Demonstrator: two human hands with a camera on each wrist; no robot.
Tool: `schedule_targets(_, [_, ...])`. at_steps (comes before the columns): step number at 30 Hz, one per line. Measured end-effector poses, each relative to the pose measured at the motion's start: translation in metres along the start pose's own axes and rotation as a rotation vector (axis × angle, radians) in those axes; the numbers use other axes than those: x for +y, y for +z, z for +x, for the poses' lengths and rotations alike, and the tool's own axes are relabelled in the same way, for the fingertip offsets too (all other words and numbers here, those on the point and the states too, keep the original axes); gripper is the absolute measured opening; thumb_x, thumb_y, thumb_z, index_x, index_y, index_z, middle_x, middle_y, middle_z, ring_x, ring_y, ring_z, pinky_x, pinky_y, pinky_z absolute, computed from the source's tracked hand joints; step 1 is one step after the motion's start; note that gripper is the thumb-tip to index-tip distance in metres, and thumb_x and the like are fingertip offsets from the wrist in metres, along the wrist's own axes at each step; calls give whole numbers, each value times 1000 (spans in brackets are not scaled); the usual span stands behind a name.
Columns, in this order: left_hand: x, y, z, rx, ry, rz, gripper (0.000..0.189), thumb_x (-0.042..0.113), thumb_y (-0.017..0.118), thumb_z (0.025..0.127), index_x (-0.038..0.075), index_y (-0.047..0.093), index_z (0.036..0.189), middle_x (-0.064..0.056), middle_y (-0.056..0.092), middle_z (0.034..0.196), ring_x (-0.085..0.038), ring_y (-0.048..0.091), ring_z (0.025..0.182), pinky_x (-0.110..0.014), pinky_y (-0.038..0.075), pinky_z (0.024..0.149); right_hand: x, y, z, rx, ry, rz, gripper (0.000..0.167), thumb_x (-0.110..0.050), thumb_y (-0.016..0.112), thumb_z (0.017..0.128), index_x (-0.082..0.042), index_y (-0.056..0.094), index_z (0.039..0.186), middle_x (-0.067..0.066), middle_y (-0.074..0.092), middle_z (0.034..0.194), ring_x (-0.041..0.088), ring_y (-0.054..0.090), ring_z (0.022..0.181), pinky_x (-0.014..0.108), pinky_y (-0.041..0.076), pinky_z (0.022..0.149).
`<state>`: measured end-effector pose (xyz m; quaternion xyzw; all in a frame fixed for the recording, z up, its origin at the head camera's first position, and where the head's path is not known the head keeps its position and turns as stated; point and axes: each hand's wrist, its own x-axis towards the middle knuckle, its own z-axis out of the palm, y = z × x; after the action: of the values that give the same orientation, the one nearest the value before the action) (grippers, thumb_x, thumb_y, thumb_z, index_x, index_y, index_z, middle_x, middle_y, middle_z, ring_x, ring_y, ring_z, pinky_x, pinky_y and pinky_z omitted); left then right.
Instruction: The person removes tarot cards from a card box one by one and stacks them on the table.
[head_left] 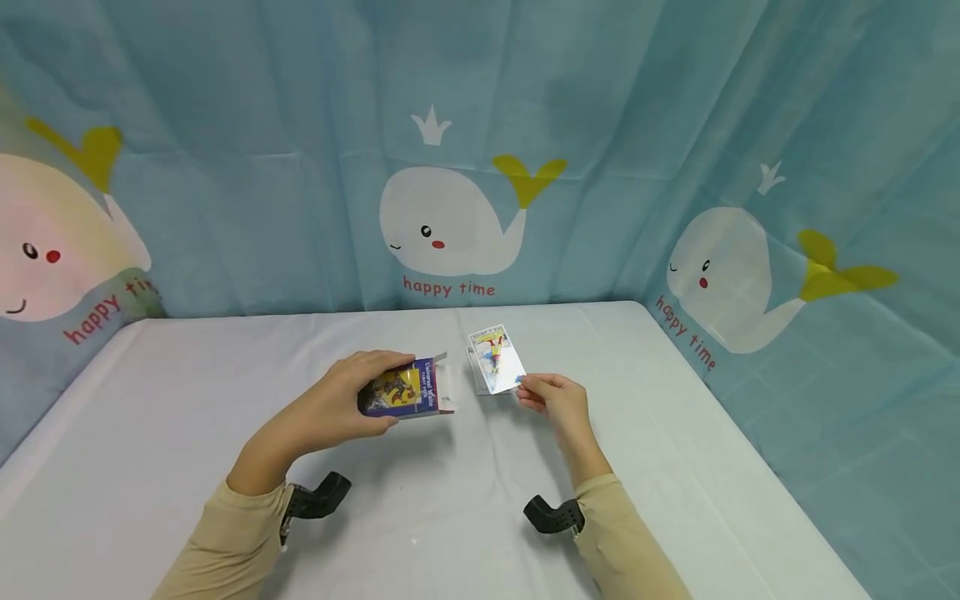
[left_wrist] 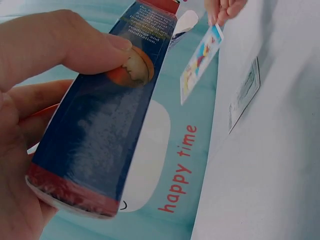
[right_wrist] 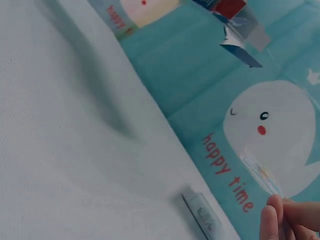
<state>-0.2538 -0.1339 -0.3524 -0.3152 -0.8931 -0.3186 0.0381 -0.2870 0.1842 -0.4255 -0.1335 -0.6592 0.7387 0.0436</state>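
My left hand (head_left: 348,396) grips a blue and purple card box (head_left: 405,390) with a yellow picture on its front. The box is held above the table on its side, its flaps opened toward the right. In the left wrist view the thumb presses the box's dark blue narrow side (left_wrist: 95,125). My right hand (head_left: 558,406) pinches one illustrated card (head_left: 495,358) by its lower right corner, in the air. Under and behind that card, a small stack of cards (left_wrist: 245,95) lies on the table, partly hidden in the head view.
A white cloth covers the table (head_left: 225,367). Behind and to the right hangs a light blue curtain (head_left: 300,233) printed with whales. Each sleeve has a black wrist mount (head_left: 318,497) at its cuff.
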Motion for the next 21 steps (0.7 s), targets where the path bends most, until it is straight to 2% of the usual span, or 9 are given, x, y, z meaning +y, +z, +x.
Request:
schedule_targets(10, [0, 3, 1, -7, 14, 0, 73, 13, 81, 78, 14, 51, 144, -9, 56, 142, -30, 51, 126, -56, 38, 101, 14, 11, 11, 30, 41, 16, 23, 1, 66, 90, 15, 66, 108, 2, 71, 70, 8, 69, 64, 22, 57, 63])
schedule_targets(21, [-1, 4, 1, -3, 26, 6, 73, 13, 81, 78, 15, 51, 144, -8, 57, 141, -29, 51, 126, -56, 38, 101, 15, 19, 20, 75, 72, 4, 23, 3, 65, 90, 15, 66, 109, 4, 71, 71, 7, 68, 62, 22, 57, 63])
